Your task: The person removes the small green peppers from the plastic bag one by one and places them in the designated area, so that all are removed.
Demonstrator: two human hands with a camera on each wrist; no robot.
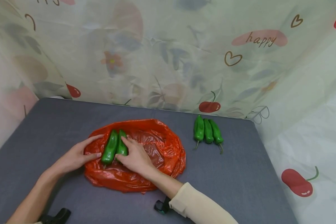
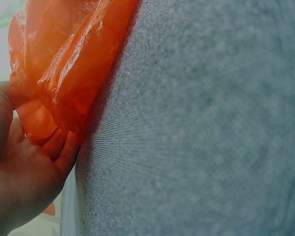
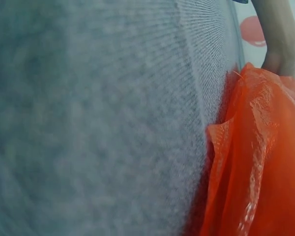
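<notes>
An open red plastic bag (image 1: 175, 158) lies on the grey table with its rim spread wide. Inside it, at the left, two green peppers (image 1: 110, 147) lie side by side. My left hand (image 1: 76, 155) holds the bag's left edge, thumb over the rim; the left wrist view shows the crinkled plastic (image 2: 64, 73) between thumb and fingers. My right hand (image 1: 136, 156) reaches into the bag and grips the right-hand pepper (image 1: 123, 150) between thumb and fingers. In the right wrist view the bag's outer side (image 3: 265, 147) appears, but not my right hand.
Three more green peppers (image 1: 208, 130) lie in a row on the table (image 1: 235, 174), right of the bag near the back edge. A printed curtain (image 1: 168, 62) hangs behind the table. Dark wrist-camera mounts (image 1: 162, 206) sit under both forearms.
</notes>
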